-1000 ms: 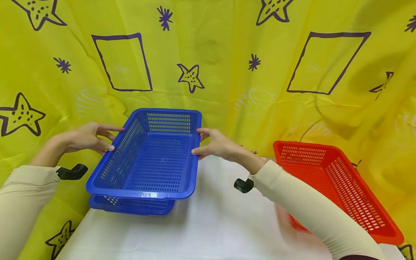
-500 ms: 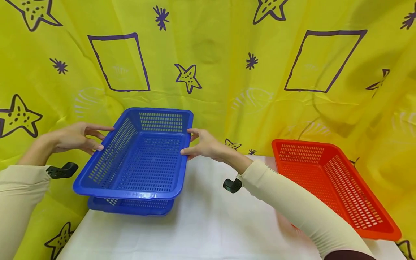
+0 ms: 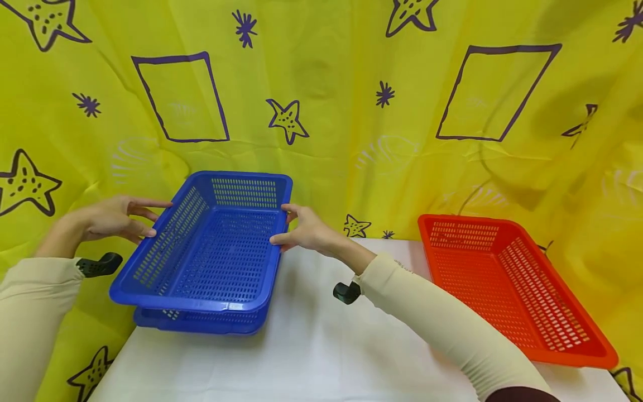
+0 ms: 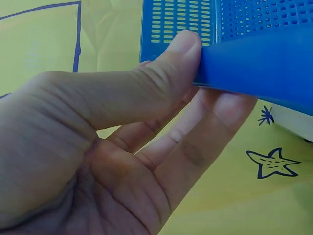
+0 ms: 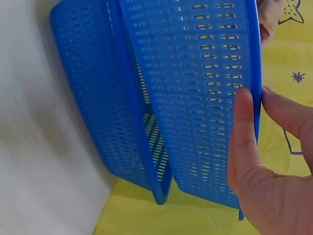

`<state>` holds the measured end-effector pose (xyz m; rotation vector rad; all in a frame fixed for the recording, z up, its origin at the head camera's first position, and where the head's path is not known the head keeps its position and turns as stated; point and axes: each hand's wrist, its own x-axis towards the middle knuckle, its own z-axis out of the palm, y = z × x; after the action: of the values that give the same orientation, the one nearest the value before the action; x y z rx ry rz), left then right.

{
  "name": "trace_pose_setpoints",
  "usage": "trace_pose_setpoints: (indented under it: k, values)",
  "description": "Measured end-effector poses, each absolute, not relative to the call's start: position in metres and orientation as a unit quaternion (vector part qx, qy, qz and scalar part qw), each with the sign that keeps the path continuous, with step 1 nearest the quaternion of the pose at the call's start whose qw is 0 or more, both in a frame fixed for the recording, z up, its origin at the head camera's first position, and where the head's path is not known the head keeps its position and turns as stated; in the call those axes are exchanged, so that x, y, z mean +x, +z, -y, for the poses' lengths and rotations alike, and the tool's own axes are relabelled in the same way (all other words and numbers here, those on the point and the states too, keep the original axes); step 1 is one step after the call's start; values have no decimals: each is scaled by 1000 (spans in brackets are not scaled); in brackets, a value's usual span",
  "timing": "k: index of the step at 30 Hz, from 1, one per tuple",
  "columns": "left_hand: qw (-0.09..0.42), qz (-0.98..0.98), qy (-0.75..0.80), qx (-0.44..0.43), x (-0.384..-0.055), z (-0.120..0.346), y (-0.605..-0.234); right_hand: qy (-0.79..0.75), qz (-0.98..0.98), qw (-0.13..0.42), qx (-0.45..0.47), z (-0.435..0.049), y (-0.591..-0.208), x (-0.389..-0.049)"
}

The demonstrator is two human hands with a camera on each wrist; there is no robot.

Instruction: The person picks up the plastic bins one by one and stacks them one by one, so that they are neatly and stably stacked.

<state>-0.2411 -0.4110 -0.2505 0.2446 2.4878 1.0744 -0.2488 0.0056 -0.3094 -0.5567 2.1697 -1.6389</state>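
Observation:
Between my two hands is a blue perforated plastic basket [image 3: 226,251], tilted above a second blue basket [image 3: 201,324]. My left hand [image 3: 113,218] pinches the left rim; in the left wrist view its thumb [image 4: 183,46] lies over the rim and fingers press from beneath. With my right hand [image 3: 308,231] I pinch the opposite rim, thumb on top and fingers along the outer wall, as the right wrist view shows. The lower basket [image 5: 98,88] stands on the white table, the upper one's base partly inside it. Most of the lower basket is hidden.
A red perforated basket [image 3: 502,279] stands at the right of the white table [image 3: 321,335], partly behind my right sleeve. Yellow patterned cloth [image 3: 331,72] hangs behind and beside the table. The blue baskets stand near the table's left edge.
The upper blue basket has moved left and then down, closer over the lower one. Both hands have moved with it, keeping their grip on its rim. The red basket stays in place.

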Motion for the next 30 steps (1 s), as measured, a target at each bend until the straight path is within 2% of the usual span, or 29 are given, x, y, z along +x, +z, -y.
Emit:
trace_pose_setpoints:
  k: [30]
  values:
    - [219, -879, 418, 64, -247, 421, -296, -578, -778, 176, -175, 10, -349, -256]
